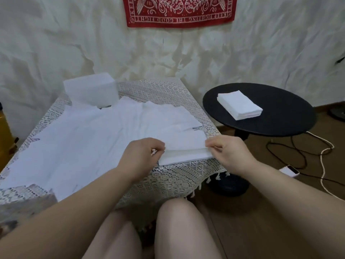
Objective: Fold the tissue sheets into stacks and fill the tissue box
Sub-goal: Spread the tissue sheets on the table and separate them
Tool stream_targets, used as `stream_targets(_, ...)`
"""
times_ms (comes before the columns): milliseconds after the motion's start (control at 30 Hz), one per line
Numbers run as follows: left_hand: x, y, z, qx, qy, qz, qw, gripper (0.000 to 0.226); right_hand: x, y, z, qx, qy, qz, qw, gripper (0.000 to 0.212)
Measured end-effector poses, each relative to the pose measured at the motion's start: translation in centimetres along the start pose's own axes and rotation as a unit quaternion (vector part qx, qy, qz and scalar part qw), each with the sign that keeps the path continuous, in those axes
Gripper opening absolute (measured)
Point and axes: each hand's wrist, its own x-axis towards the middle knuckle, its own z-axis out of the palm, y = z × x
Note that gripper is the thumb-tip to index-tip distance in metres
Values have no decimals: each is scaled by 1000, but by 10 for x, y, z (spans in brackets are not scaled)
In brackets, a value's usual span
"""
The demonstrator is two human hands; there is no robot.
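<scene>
A folded white tissue sheet (184, 148) lies at the near right corner of the lace-covered table (168, 94). My left hand (141, 156) pinches its left edge and my right hand (229, 154) pinches its right edge. Several unfolded white tissue sheets (84, 139) are spread in overlapping layers over the rest of the table. A frosted white tissue box (91, 89) stands at the table's far left corner. A neat stack of folded tissues (239, 106) rests on the round black side table (280, 113) to the right.
Cables (298, 152) and a small white device (290, 171) lie on the brown floor at the right. A red printed cloth (179, 11) hangs on the crumpled white backdrop. A yellow object (4, 131) sits at the far left edge. My knees are below the table's front.
</scene>
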Motion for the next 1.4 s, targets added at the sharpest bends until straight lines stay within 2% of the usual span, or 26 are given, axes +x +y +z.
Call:
stream_targets(133, -11, -4, 4, 28, 4, 46, 999, 9, -8, 3, 1, -47, 4, -58, 997, 14)
stream_targets(333, -18, -7, 9, 43, -6, 77, 996, 7, -13, 3, 4, -64, 5, -89, 994, 11)
stream_targets(467, -20, -10, 10, 43, -19, 55, 997, 9, -14, 5, 6, -67, -23, -73, 995, 12)
stream_targets(700, -21, -7, 5, 76, -25, -41, 996, 41, -13, 3, -1, -61, -25, 2, 998, 36)
stream_targets(1000, -20, 1, 2, 29, -19, -101, 994, 40, -11, 2, 2, -61, -20, 55, 996, 36)
stream_targets(1400, -18, 0, 1, 28, -27, -91, 995, 34, -8, -3, 7, -77, -6, 17, 997, 32)
